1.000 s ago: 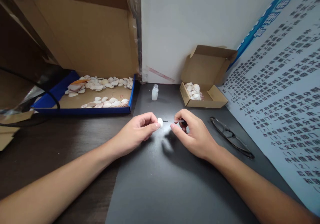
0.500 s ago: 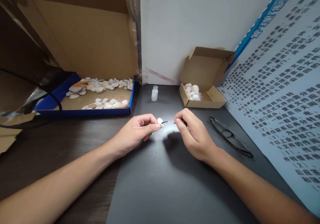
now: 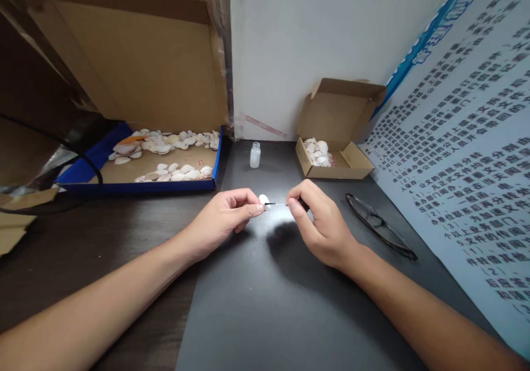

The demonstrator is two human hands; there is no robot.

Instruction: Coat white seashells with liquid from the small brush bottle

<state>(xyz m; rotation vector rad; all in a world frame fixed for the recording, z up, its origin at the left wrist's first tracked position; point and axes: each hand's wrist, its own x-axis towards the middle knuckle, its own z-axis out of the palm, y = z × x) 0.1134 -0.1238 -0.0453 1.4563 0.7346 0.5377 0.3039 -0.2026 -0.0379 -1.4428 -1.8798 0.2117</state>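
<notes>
Mat point(image 3: 248, 316) on table point(image 3: 91, 244) runs from far wall point(image 3: 290, 45) to open space between forearms point(image 3: 124, 299); sign point(image 3: 467, 155) bounds right. Left hand point(image 3: 223, 217) pinches shell point(image 3: 264, 199) above mat; right hand point(image 3: 322, 222) grips brush point(image 3: 270, 203), its tip at shell.

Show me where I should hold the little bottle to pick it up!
Probably pinch the little bottle around its wider body, below the narrow neck, coming from the near side. It stands upright and looks uncapped, with the white panel behind it, so keep it level.
</notes>
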